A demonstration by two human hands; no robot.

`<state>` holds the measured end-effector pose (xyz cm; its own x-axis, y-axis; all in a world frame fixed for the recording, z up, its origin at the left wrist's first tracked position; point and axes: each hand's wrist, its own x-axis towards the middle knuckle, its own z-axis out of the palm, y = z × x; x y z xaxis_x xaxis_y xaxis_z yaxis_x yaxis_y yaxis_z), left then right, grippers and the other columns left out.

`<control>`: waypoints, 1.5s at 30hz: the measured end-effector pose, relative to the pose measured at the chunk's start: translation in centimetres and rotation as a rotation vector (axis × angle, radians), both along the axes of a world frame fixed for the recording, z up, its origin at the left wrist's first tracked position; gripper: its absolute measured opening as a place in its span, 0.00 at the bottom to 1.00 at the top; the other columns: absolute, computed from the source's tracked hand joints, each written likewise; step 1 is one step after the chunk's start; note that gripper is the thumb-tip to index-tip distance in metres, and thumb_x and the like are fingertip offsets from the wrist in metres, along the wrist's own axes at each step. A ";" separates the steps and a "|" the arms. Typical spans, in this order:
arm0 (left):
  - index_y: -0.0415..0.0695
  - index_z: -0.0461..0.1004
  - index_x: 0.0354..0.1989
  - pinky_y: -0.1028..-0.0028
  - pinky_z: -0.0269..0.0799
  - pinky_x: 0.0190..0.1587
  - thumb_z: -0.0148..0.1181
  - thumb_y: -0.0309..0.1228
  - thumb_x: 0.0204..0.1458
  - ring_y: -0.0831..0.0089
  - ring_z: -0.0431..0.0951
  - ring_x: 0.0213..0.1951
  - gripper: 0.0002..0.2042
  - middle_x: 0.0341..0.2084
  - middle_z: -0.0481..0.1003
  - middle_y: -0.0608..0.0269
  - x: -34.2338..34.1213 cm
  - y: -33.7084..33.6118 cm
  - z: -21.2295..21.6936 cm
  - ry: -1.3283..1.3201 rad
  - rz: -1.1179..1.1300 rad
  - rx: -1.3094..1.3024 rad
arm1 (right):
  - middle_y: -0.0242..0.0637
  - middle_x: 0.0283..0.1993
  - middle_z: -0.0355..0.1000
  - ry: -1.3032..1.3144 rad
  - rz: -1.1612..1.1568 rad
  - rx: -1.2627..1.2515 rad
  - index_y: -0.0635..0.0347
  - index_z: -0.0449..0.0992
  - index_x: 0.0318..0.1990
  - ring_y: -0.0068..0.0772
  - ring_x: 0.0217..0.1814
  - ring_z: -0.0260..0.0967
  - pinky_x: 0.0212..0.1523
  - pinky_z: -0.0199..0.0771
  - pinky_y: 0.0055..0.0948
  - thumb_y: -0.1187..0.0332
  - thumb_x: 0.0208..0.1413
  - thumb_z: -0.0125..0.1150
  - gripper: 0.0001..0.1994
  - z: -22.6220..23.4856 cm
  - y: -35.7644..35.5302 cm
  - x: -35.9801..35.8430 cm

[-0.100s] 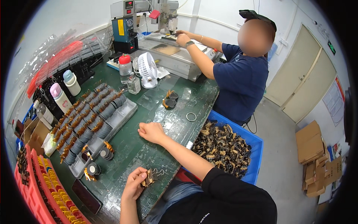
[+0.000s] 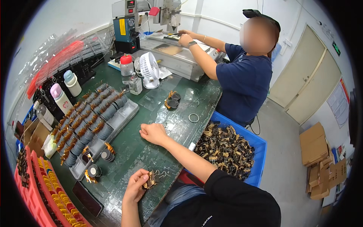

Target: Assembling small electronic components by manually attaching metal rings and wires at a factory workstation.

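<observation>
My left hand (image 2: pixel 136 186) is closed on a binder clip (image 2: pixel 151 179) at the table's near edge. The clip is black with tan padding, and its wire handles point right. Farther up the table, my right hand (image 2: pixel 152 134) rests as a loose fist. Its curled fingers hide whatever may be inside. Left of it lie two small stacks of grey discs with orange-brown tabs, one stack (image 2: pixel 108 154) beside the clear tray (image 2: pixel 128 113) and another stack (image 2: pixel 94 171) closer to me. Many such discs stand in rows on that tray.
A blue bin (image 2: pixel 259 159) full of binder clips stands right of the table. Across the table are a white fan (image 2: pixel 150 72), a red-lidded jar (image 2: pixel 127 68) and a ring (image 2: pixel 193 118). A phone (image 2: pixel 87 198) lies near left. A co-worker (image 2: pixel 245 79) handles parts at a machine.
</observation>
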<state>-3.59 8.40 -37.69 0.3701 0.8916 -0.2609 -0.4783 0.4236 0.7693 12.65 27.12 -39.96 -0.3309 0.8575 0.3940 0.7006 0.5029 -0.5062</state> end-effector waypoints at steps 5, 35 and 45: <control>0.40 0.69 0.35 0.78 0.67 0.27 0.57 0.32 0.55 0.79 0.72 0.24 0.08 0.24 0.74 0.64 0.2 0.2 0.2 0.033 0.000 0.005 | 0.39 0.16 0.68 0.007 -0.002 0.004 0.55 0.66 0.22 0.49 0.24 0.71 0.26 0.67 0.46 0.61 0.51 0.57 0.12 -0.1 0.3 0.1; 0.41 0.68 0.35 0.79 0.69 0.30 0.55 0.31 0.56 0.80 0.73 0.27 0.06 0.26 0.74 0.66 0.0 0.3 -0.1 0.015 -0.015 -0.003 | 0.38 0.15 0.65 0.044 -0.006 0.032 0.55 0.64 0.21 0.48 0.22 0.69 0.23 0.65 0.45 0.60 0.50 0.57 0.14 -0.2 0.4 0.0; 0.41 0.70 0.36 0.80 0.70 0.35 0.54 0.31 0.57 0.81 0.73 0.31 0.06 0.30 0.73 0.68 -0.1 0.1 -0.2 -0.015 -0.031 -0.022 | 0.37 0.16 0.68 0.011 -0.003 0.008 0.55 0.66 0.22 0.47 0.24 0.71 0.25 0.68 0.45 0.61 0.49 0.57 0.11 0.3 0.0 0.0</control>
